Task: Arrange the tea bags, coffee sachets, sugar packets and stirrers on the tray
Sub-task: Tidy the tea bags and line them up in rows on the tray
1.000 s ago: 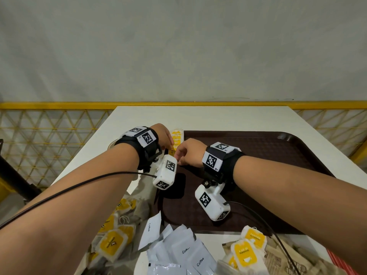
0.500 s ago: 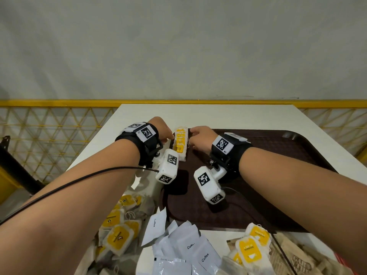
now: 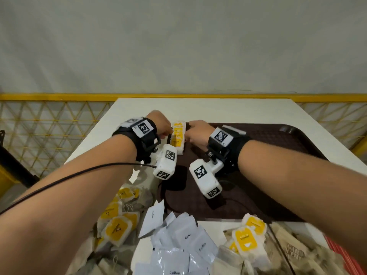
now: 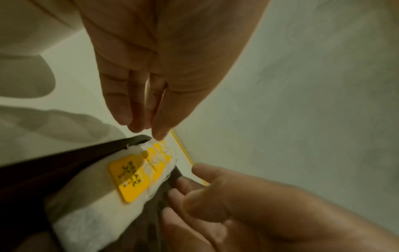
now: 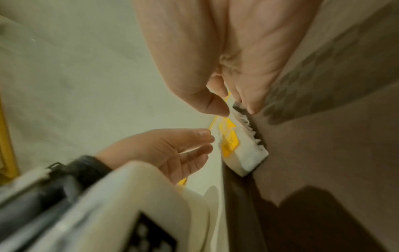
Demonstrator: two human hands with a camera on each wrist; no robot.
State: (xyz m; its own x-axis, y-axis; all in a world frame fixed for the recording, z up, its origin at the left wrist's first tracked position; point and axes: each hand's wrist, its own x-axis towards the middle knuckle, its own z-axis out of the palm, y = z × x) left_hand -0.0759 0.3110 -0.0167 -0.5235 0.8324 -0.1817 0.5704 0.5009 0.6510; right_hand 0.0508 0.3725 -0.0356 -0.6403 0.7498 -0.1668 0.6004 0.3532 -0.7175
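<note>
A row of white tea bags [image 3: 178,135] with yellow tags lies in the far left corner of the brown tray [image 3: 258,175]. My left hand [image 3: 161,124] is on the row's left side. In the left wrist view its straight fingers [image 4: 159,134] touch the far end of the tea bags [image 4: 129,179]. My right hand [image 3: 196,132] is on the row's right side, over the tray. In the right wrist view its thumb and loosely curled fingers [image 5: 250,109] sit at either side of the tea bags [image 5: 239,150] without closing round them.
Near me on the white table [image 3: 198,110] lie loose tea bags [image 3: 117,229], white coffee sachets [image 3: 178,245], more tea bags [image 3: 248,235] and brown paper packets [image 3: 294,253]. A yellow mesh fence [image 3: 39,126] runs behind and beside the table.
Both hands have moved away from me to the tray's far left corner and drawn apart. The row of tea bags now shows between them.
</note>
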